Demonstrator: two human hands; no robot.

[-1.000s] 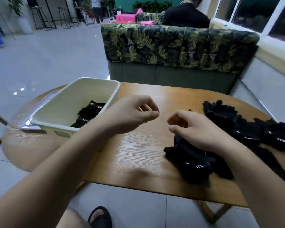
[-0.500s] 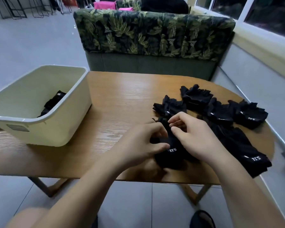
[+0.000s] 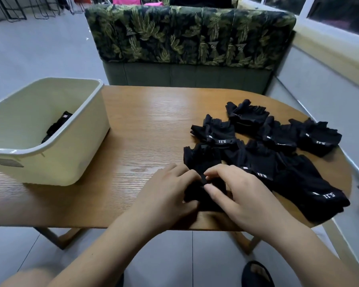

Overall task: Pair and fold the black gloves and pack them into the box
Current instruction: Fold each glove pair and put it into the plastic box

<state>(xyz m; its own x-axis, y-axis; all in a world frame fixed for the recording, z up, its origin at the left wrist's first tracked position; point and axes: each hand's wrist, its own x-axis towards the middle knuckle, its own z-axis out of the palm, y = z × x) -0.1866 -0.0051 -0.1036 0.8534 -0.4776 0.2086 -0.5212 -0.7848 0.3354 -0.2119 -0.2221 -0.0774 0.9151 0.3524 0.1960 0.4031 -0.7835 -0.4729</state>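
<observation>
Far left: cream box [image 3: 56, 164] on the worktop [image 3: 145, 125], open top, its near left corner cut off by the frame edge. Packed gloves [image 3: 58, 125] lie inside against the right wall, dark, only partly seen over the rim.

Centre: bare wood grain between the box and the hands. Left hand [image 3: 166, 195] is at the near edge of the worktop, fingers curled over the left side of a black glove [image 3: 201, 160], thumb pressed in at its lower edge. Right hand [image 3: 243, 195] is just beside it, fingers bent and pinching the same glove at a fold in the middle. The hands are close together, fingertips nearly touching, both gripping the one glove. The glove lies flat on the worktop, well apart from the box; its finger end points away from the person, and its lower part is hidden under the hands.

Right: loose gloves [image 3: 278, 137], several, spread in an overlapping heap on the worktop's rounded right end. White lettering shows on some cuffs. The nearest one touches the glove in the hands; the one at far right reaches the worktop's edge.

Behind: sofa [image 3: 187, 36] with a dark leaf-print back, standing against the far side of the worktop. Below right: a sandal [image 3: 255, 274] on the tiled floor [image 3: 164, 255].
</observation>
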